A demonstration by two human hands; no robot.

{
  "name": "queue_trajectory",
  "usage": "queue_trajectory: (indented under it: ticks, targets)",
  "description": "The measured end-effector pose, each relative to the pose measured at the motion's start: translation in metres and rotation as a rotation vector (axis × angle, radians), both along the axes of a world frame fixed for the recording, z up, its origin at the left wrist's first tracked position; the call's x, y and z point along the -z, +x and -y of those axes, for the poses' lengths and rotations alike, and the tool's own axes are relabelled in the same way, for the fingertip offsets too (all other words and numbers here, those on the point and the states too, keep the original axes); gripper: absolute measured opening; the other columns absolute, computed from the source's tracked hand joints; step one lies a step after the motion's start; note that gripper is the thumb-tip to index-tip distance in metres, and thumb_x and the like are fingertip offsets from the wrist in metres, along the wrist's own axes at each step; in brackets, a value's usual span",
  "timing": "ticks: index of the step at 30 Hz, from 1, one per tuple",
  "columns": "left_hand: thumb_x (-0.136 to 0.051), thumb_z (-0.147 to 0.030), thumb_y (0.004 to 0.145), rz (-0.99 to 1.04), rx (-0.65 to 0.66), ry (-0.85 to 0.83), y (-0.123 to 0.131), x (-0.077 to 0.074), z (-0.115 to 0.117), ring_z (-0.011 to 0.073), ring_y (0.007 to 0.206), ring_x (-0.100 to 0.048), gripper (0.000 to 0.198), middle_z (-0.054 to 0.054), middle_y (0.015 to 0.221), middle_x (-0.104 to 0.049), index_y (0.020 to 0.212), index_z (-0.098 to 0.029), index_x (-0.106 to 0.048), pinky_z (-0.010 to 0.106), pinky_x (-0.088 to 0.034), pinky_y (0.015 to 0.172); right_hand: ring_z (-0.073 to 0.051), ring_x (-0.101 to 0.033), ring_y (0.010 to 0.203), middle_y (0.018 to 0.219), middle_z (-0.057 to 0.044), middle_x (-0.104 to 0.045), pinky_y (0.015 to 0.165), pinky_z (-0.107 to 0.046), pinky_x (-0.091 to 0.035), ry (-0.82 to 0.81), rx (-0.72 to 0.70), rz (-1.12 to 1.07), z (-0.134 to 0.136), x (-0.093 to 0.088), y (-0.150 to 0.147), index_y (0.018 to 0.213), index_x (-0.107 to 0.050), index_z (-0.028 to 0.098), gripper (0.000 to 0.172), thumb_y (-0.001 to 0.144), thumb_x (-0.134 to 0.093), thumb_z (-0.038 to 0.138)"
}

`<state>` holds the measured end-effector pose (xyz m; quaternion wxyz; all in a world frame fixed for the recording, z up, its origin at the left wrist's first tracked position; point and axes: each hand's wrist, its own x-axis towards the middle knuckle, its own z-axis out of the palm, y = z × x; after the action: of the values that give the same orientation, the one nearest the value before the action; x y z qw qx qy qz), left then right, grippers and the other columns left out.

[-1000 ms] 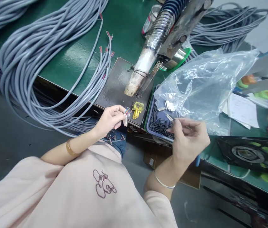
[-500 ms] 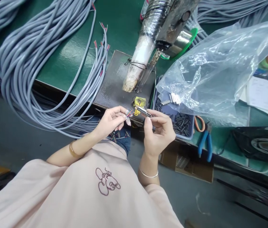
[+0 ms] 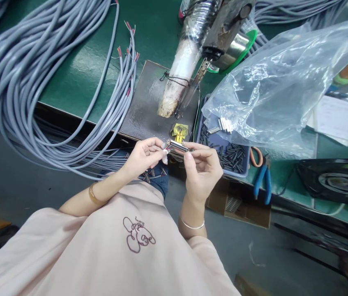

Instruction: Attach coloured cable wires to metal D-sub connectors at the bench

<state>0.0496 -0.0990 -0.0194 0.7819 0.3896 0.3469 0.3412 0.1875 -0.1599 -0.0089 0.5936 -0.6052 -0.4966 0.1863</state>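
Observation:
Pinched in my left hand [image 3: 145, 157] is the end of a cable with thin coloured wires [image 3: 167, 146]. My right hand [image 3: 203, 168] grips a small metal connector [image 3: 179, 145] by its right end, between thumb and fingers. The connector's left end is at the coloured wires; whether they touch is too small to tell. Just behind the connector stands a yellow holder [image 3: 180, 131] at the front of a dark plate [image 3: 143, 102]. A wrapped white tube [image 3: 178, 74] and metal strips [image 3: 194, 86] hang over that plate.
Grey cable bundles [image 3: 38, 61] cover the bench's left side. Right of the plate, a blue bin [image 3: 242, 170] holds black pieces, with a plastic bag [image 3: 269, 90] over it. Blue-handled pliers [image 3: 263, 181] and a black fan [image 3: 340, 182] lie further right.
The connector in my right hand has moved left, up to the coloured wires in my left hand. The whole view has shifted slightly.

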Motion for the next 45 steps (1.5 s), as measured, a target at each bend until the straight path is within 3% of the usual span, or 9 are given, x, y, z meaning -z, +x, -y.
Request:
queue_trajectory:
  ticks: [8,27,45]
  targets:
    - [-0.083,-0.032,0.065,-0.001,-0.038,-0.028,0.0001,-0.0019,-0.0021,0.0009,0.038,-0.029,0.033,-0.011,0.048,-0.043,0.068,-0.018,-0.054,0.017,-0.020,0.041,-0.017,-0.076,0.078,0.094,-0.004,-0.076,0.070,-0.032,-0.065,-0.001,0.051,-0.007,-0.0003,0.0019,-0.0046,0.081,-0.056,0.023,0.018,0.091,-0.067,0.032]
    - [-0.067,-0.022,0.070,0.079,-0.007,-0.023,-0.0032,0.0053,0.0019,0.0031,0.034,-0.041,0.015,-0.003,0.055,-0.065,0.074,-0.017,-0.053,0.017,-0.023,0.036,-0.016,-0.077,0.079,0.097,-0.003,-0.076,0.069,-0.028,-0.063,0.029,0.046,-0.077,-0.0025,0.0056,-0.0087,0.080,-0.061,0.021,0.015,0.089,-0.071,0.028]
    - [-0.064,-0.022,0.070,0.085,-0.048,-0.026,-0.0025,0.0053,0.0017,0.0022,0.033,-0.038,0.014,-0.005,0.051,-0.062,0.072,-0.018,-0.051,0.016,-0.022,0.036,-0.015,-0.076,0.075,0.092,-0.002,-0.077,0.069,-0.028,-0.064,0.000,-0.006,-0.137,0.0057,0.0037,-0.0080,0.080,-0.061,0.022,0.015,0.089,-0.072,0.027]
